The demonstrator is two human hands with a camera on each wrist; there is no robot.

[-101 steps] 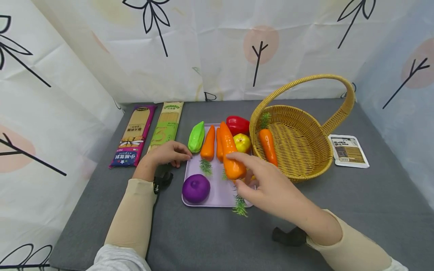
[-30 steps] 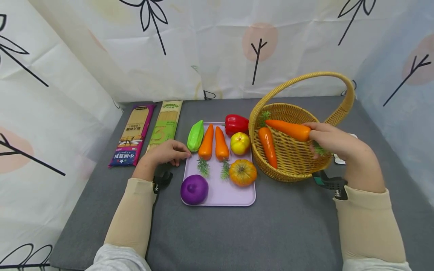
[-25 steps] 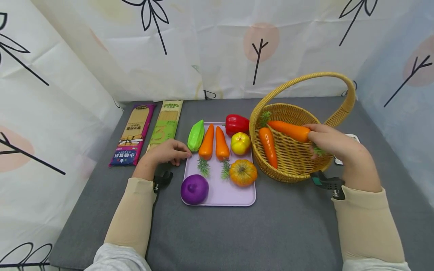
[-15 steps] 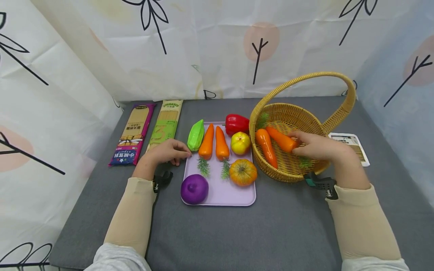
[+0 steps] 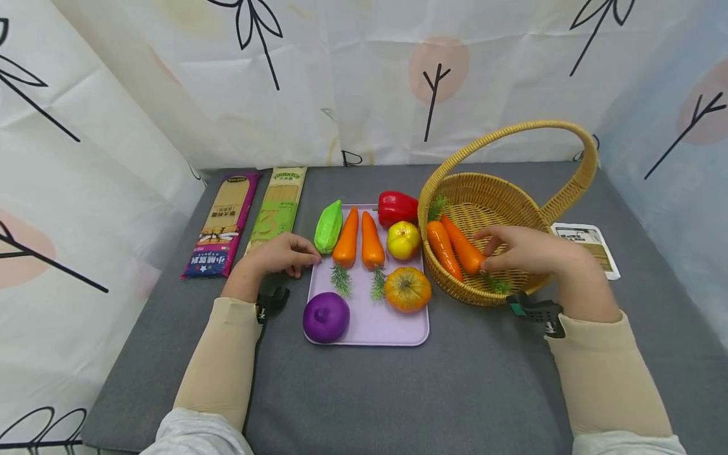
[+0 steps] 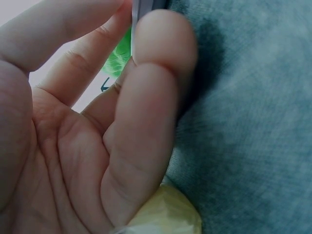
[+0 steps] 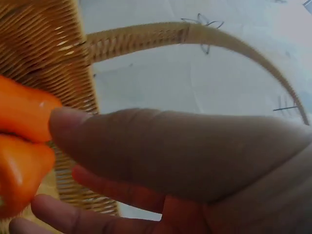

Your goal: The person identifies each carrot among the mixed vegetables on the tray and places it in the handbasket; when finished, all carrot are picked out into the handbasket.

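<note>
My right hand (image 5: 520,253) is inside the wicker basket (image 5: 523,291), fingers spread apart. Its thumb touches the thick end of an orange carrot (image 5: 462,245), which lies in the basket beside another carrot (image 5: 442,249). In the right wrist view the thumb (image 7: 112,131) reaches the carrot's end (image 7: 29,109), with the other fingers below and apart from it. My left hand (image 5: 281,256) rests at the left rim of the lilac tray (image 5: 370,328), fingers loosely curled. In the left wrist view its thumb and fingertip meet beside the tray's edge (image 6: 141,12).
On the tray lie two carrots (image 5: 347,240), a purple onion-like vegetable (image 5: 327,318), a pumpkin (image 5: 407,290), a yellow fruit (image 5: 404,241), a red pepper (image 5: 397,209) and a green ribbed vegetable (image 5: 328,229). Noodle packs (image 5: 222,227) lie left; a white-edged pack (image 5: 588,246) is right of the basket.
My right hand carried the carrot from the tray into the basket, lowered it beside the other carrot and loosened its grip. The basket's first carrot shifted slightly left. My left hand stayed put.
</note>
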